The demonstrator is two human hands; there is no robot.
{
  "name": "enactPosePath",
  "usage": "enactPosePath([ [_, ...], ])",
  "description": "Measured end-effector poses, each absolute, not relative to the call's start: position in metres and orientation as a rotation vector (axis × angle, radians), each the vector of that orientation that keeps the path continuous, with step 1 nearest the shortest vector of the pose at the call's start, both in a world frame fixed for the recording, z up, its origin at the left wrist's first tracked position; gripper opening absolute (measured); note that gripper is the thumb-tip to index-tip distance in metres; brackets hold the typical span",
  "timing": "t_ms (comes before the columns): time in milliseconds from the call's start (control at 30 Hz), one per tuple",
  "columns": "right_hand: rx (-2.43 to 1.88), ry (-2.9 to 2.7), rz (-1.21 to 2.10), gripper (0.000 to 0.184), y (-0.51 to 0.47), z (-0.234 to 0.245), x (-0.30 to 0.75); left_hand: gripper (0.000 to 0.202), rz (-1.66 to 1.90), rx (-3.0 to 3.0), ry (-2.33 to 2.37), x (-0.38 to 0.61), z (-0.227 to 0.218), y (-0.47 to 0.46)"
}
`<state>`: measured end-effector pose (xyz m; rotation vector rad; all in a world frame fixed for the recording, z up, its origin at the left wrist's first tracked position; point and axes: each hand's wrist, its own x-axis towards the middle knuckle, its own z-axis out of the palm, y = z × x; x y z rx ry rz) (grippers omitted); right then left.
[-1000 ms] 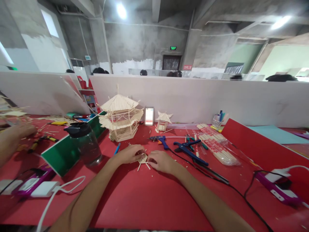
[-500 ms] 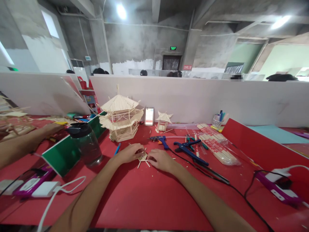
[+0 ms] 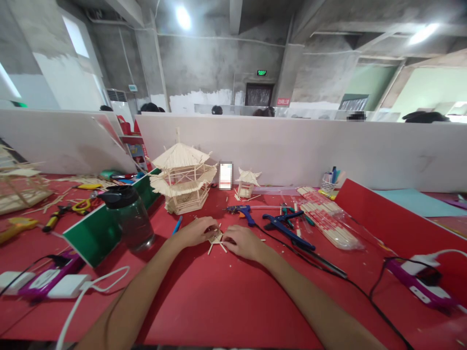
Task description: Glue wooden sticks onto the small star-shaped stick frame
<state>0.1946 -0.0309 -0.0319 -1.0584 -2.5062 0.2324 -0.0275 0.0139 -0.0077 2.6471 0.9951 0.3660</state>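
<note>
Single head-worn camera is looking from above the near edge of the table [image 3: 237, 301], facing forward and down across it. It's sitting close to the table, catching the white partition [image 3: 292, 150] behind it, plus wall [image 3: 219, 63] and ceiling [image 3: 266, 14] well beyond it.

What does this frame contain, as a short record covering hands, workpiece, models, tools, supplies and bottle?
Left hand: at the workpiece's left side; grip unclear
Right hand: at its right side; grip unclear
Workpiece: small stick frame on red tabletop
Models: larger two-roofed pavilion, left; smaller pavilion, right
Tools: blue glue gun; blue-handled tool
Supplies: bagged sticks, right
Bottle: dark-lidded bottle, beside green board
</note>
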Motion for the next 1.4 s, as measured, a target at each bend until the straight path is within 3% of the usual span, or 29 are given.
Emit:
enactPosePath([
  [467,-0.910,-2.504,0.319,0.013,-0.033,-0.026,0.204,0.025,0.367,2.658,0.986,-0.028,-0.009,0.015],
  [767,-0.868,-2.457,0.114,0.010,-0.029,-0.019,0.212,0.034,0.514,2.556,0.959,-0.022,0.008,0.002],
  [1267,-0.984,-2.401,-0.117,0.018,-0.027,-0.008,0.215,0.030,0.552,2.361,0.954,-0.011,0.010,-0.004],
  [1400,-1.271,-2.320,-0.071,0.034,-0.018,0.003,0.246,0.027,0.615,2.370,1.067,-0.013,0.008,0.001],
])
